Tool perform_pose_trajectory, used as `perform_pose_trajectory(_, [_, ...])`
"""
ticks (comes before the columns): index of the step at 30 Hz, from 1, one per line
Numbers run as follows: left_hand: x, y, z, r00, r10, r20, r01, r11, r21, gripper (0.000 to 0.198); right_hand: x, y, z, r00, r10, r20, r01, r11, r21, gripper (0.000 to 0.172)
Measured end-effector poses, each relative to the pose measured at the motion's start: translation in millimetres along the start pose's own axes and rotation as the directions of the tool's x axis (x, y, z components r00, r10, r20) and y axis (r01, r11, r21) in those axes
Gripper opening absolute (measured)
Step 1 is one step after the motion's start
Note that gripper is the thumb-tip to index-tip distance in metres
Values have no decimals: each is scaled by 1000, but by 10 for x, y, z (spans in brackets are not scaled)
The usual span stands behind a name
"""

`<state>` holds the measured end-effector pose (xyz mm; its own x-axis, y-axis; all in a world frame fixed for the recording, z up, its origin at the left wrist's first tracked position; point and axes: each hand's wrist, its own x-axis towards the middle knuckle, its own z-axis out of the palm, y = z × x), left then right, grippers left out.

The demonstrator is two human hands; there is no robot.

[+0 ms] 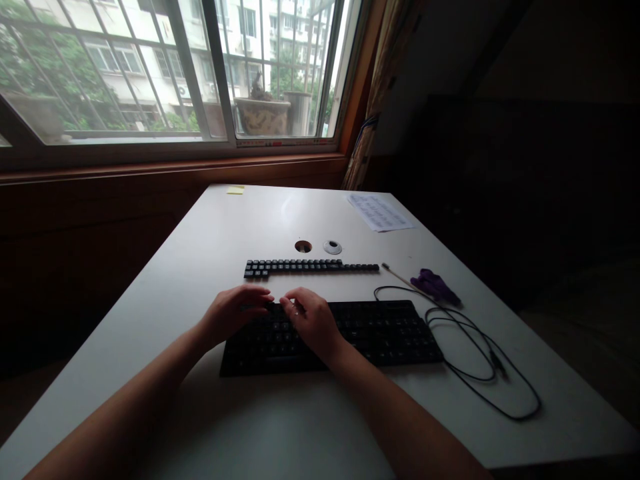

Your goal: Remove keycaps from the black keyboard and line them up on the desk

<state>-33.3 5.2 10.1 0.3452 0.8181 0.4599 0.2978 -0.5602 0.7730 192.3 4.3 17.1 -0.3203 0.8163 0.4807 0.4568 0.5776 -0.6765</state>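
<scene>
In the head view, the left hand and the right hand were held close together over the left part of a black keyboard, their fingertips just apart above its far edge. The fingers of the left hand were bent, with only a narrow gap left to the thumb; whether anything was held there could not be told. The thumb and forefinger of the right hand were brought near each other; whether something small was pinched between them could not be made out either. The keyboard was set beneath both hands, most of its length stretched out to the right of them.

Just beyond the fingertips, black keycaps were lined up in close rows on the white worktop. Farther out past them, a round hole and a pale round cover were seen side by side. To the right of the hands, a thin stick with a dark tip was laid against a purple cloth, and a black cable was spread in loops nearer the person. Well beyond the hands, a printed sheet was placed to the right and a yellow note to the left.
</scene>
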Motion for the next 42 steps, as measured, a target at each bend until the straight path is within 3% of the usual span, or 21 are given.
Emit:
perform_pose_trajectory(8, [18, 22, 2, 999, 41, -1, -41, 998, 51, 32, 0, 0, -2, 1000, -7, 28, 7, 1000, -27, 20])
perform_pose_trajectory(16, [24, 3, -10, 996, 90, 10, -90, 993, 81, 32, -8, -9, 0, 1000, 9, -7, -9, 1000, -8, 9])
perform_pose_trajectory(22, [27, -35, -8, 998, 57, 39, -61, 994, 87, 41, -15, -17, -13, 999, -50, 3, 50, 998, 31, 12])
perform_pose_trajectory(27, [33, -31, -12, 998, -15, 69, 17, 999, -28, 45, -24, 6, -22, 995, -95, 41, 94, 995, 35, 18])
perform_pose_trajectory(34, [55, -5, -10, 985, -123, 122, 152, 952, -266, 55, -31, 18, -7, 990, -125, 62, 125, 992, 6, 14])
perform_pose_trajectory(42, [51, -44, -28, 973, -127, 192, 200, 877, -436, 57, -27, 6, 1, 986, -144, 79, 144, 990, 7, 11])
